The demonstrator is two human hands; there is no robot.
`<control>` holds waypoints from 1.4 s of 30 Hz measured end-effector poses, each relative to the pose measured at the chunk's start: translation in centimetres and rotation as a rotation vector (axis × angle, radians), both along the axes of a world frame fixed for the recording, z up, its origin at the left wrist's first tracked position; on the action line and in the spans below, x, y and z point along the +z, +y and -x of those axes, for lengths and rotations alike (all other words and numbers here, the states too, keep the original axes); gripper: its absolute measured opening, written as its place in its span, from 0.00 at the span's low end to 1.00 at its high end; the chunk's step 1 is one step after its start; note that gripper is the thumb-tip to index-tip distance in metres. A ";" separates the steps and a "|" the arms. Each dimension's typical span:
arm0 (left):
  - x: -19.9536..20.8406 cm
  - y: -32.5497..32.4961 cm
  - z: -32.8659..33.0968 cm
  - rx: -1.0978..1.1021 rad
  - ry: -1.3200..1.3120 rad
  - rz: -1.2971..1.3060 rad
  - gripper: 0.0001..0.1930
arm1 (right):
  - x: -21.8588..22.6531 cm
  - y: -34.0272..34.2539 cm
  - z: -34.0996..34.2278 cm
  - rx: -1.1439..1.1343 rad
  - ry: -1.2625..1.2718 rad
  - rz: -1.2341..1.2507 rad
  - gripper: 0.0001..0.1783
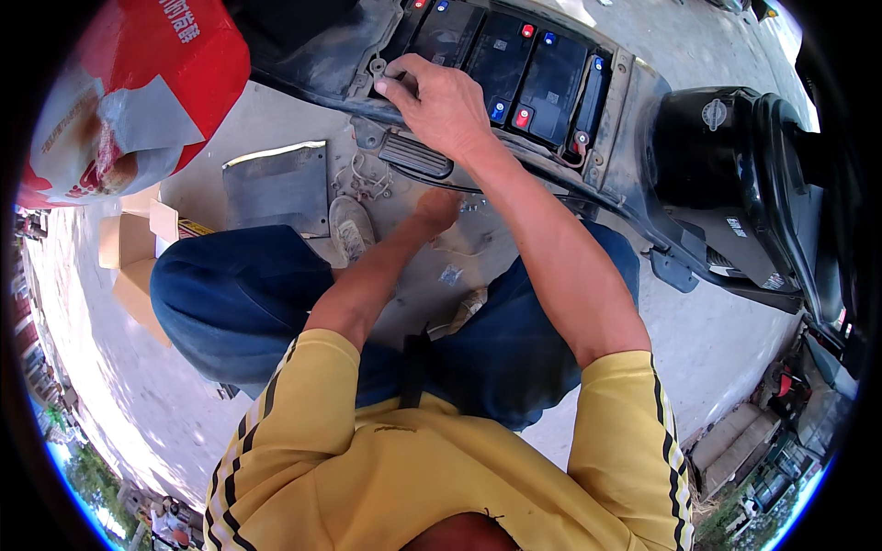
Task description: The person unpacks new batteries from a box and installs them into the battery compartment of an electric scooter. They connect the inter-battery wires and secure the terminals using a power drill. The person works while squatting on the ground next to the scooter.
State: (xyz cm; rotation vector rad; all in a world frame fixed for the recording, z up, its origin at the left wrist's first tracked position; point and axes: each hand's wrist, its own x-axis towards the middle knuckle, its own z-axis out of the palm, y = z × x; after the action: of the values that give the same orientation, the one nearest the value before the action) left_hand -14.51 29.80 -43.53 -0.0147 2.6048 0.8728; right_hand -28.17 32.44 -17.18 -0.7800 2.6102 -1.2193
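An electric scooter's floor frame lies across in front of me, its battery compartment uncovered. Several black batteries with red and blue terminals sit inside it. At the compartment's near left corner is my right hand, thumb and forefinger pinched at the frame's edge; whatever they hold is too small or hidden to make out. Lower down, below the ribbed footrest, my left hand reaches under the scooter's near side. Its fingers are hidden from sight.
A red and silver bag stands out at upper left, above an opened cardboard box. On the ground lie a black flat panel, a tangle of pale cord and a small clear packet. The scooter's black seat section rises at right.
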 end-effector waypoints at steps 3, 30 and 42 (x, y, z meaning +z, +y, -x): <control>-1.3 2.5 1.2 0.068 0.233 -0.045 0.11 | -0.6 0.0 0.1 -0.028 0.037 0.105 0.13; 35.6 -15.1 1.8 -0.440 0.196 0.183 0.10 | -3.3 1.8 1.9 0.192 -0.187 0.413 0.21; 31.5 -15.2 4.4 0.171 0.551 -0.431 0.07 | -4.3 2.8 3.5 0.217 -0.271 0.466 0.19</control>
State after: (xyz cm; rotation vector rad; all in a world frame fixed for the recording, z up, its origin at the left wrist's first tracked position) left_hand -18.93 14.62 -12.05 0.1431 2.8628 1.6880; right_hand -31.71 35.27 -21.52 -0.8682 1.9932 -1.7478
